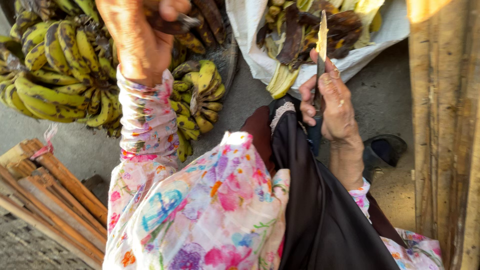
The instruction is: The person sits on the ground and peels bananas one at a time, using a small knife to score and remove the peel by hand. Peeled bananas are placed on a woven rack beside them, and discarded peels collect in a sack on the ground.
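I see two banana bunches on the floor: a large speckled yellow one [55,75] and a smaller one [200,100]. One white sack [250,30] holds limp peels. My left hand [140,40] clenches a dark, soft banana [170,22] up top; my right hand [332,102] grips one thin-bladed knife [321,45], point up.

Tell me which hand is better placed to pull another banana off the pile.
Left. The left hand is already up among the banana bunches, gripping a dark banana. The right hand is occupied holding the knife upright near the bag of peels.
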The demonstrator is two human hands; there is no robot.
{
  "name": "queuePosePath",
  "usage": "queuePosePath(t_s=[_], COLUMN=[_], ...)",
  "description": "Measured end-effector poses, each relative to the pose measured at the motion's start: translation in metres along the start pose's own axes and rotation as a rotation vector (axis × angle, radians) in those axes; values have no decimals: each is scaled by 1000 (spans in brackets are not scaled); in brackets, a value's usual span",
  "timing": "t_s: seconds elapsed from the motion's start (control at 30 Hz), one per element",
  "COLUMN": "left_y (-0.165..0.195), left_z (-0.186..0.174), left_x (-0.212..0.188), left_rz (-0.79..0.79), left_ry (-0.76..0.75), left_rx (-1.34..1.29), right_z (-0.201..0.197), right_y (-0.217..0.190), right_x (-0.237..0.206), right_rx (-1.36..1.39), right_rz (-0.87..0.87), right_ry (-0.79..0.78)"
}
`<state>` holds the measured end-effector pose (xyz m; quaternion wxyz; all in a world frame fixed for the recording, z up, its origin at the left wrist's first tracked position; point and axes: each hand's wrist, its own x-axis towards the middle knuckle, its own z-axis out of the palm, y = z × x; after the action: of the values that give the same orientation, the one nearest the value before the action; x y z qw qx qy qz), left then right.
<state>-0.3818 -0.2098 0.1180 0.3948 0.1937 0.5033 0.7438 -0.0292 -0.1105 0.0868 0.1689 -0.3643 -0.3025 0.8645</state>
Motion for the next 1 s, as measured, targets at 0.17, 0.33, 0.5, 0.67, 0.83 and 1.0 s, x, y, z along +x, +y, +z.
queuePosePath(t_s=[0.17, 0.33, 0.5, 0.67, 0.83, 1.0], left_y=[-45, -83, -93, -94, -94, -89], left_z=[70, 108, 117, 115, 123, 128], left_x=[-7, -29, -45, -51, -55, -58], left_rz=[-175, -425, -410, -400, -233, -144], left_ry=[-347, -514, -661, -745, -773, -723], left_rx=[152, 304, 222, 222, 217, 408], right_z=[5, 1, 2, 2, 5, 7], right_y=[-15, -30, -32, -30, -31, -27], right_x=[-12, -24, -24, -24, -27, -26], right_rx=[-278, -744, -997, -983, -964, -791], right_rz=[-183, -451, -670, -609, -600, -460], right_ry=[57, 91, 60, 68, 89, 82])
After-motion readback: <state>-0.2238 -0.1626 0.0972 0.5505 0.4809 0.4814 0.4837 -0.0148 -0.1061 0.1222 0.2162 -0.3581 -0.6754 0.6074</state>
